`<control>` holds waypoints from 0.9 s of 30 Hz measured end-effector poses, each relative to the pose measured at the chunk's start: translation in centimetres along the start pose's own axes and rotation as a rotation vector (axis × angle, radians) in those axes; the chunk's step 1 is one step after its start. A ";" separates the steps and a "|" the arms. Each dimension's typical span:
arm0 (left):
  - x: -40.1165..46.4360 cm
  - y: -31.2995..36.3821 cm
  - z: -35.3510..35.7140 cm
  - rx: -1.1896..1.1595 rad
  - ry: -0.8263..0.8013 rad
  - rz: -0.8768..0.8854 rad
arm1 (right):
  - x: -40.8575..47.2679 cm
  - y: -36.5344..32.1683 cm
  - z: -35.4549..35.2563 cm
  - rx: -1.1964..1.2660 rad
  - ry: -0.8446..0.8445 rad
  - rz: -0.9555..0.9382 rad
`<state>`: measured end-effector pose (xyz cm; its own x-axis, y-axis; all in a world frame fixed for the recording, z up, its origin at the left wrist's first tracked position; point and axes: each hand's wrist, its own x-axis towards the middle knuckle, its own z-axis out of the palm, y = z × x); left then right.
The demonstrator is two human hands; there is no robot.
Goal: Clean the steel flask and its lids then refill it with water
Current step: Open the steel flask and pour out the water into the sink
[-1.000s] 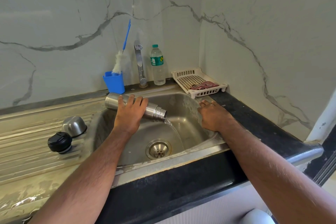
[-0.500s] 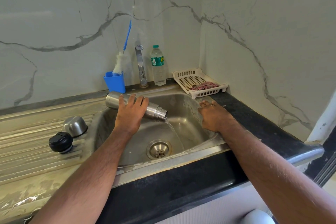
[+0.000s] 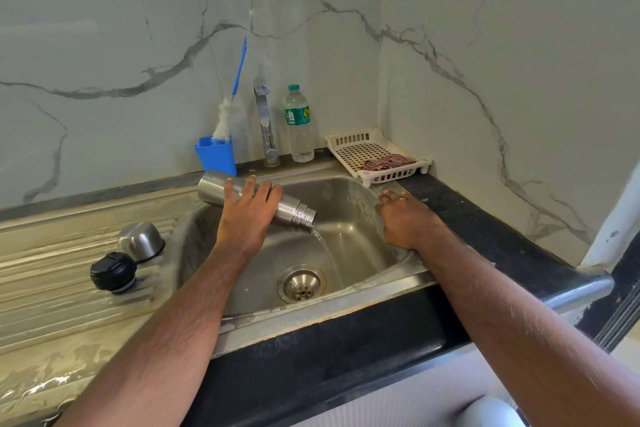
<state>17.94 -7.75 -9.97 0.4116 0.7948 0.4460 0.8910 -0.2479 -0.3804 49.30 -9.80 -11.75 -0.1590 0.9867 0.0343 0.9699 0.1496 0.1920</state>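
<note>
Steel flask (image 3: 256,198) tilting mouth-down over sink basin (image 3: 349,229), pouring water; steel cup lid (image 3: 141,241) & black stopper (image 3: 113,272) sitting on drainboard (image 3: 52,291).

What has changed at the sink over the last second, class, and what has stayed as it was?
Almost nothing changed. The left hand still holds the tilted steel flask, and water keeps pouring from its mouth into the sink. The right hand still rests on the sink's edge. Both lids remain on the drainboard.

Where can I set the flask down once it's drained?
Bare ribbed drainboard lies in front of the black stopper lid and steel cap lid. Black counter right of the sink is free. The back ledge around the tap is crowded.
</note>
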 end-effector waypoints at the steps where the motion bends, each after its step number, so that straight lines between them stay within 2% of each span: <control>1: 0.0 0.0 0.0 0.005 -0.002 0.001 | 0.0 0.0 -0.1 0.004 0.003 0.001; 14: -0.1 0.4 -0.1 0.070 -0.007 0.045 | -0.1 -0.1 -0.1 0.009 0.007 0.002; 27: -0.2 2.3 -1.2 0.207 0.053 0.219 | -0.1 -0.1 -0.2 0.002 0.006 -0.003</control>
<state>20.12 -9.09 -9.93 0.6035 0.7039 0.3746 0.7245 -0.2878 -0.6263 49.23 -9.94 -11.59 -0.1634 0.9858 0.0395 0.9697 0.1531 0.1905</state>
